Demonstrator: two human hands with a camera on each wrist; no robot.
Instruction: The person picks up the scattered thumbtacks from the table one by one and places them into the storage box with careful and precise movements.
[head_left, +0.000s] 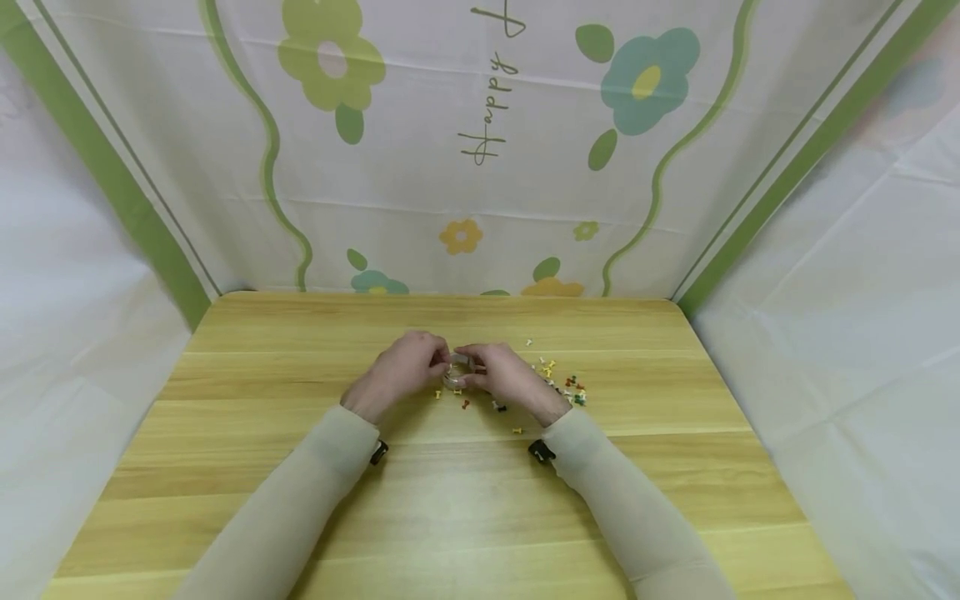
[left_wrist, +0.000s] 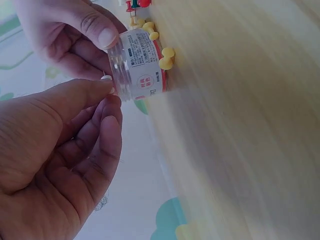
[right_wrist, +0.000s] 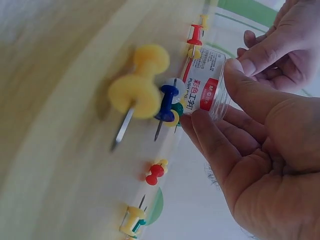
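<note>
A small clear plastic jar (left_wrist: 142,65) with a red-and-white push pin label stands on the table between the two hands. My right hand (head_left: 504,375) grips it round the side, thumb near the rim and fingers lower down, as the right wrist view shows. At the jar's mouth my left hand (head_left: 408,367) pinches a white push pin (left_wrist: 106,77) between thumb and forefinger, its body mostly covered by the fingertips. Yellow push pins (left_wrist: 167,58) lie right beside the jar's base. The label (right_wrist: 200,85) faces the right wrist camera.
Loose push pins in several colours lie mostly to the right of the jar, among them a red pin (head_left: 466,404), a yellow pin (head_left: 517,431) and a blue pin (right_wrist: 168,102). Behind the wooden table (head_left: 450,517) hangs a flowered white cloth (head_left: 420,167).
</note>
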